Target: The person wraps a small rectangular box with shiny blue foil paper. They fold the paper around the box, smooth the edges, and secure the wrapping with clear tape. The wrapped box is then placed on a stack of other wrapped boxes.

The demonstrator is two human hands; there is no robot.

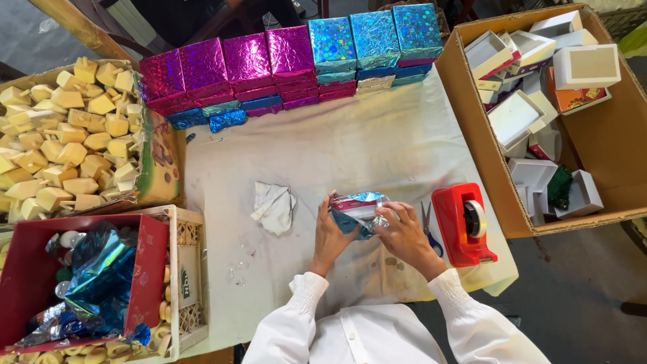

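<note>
Centre frame: left hand and right hand both clasp the small blue-foil-wrapped box, lying crosswise between them, equally near.

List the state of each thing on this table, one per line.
Small box: half wrapped in blue foil, held in both hands.
Left hand: gripping the box.
Right hand: folding foil.
Wrapped boxes: stacked in rows.
Tape dispenser: loaded, upright.
Scissors: lying flat.
Cloth: crumpled.
Carton: open.
</note>
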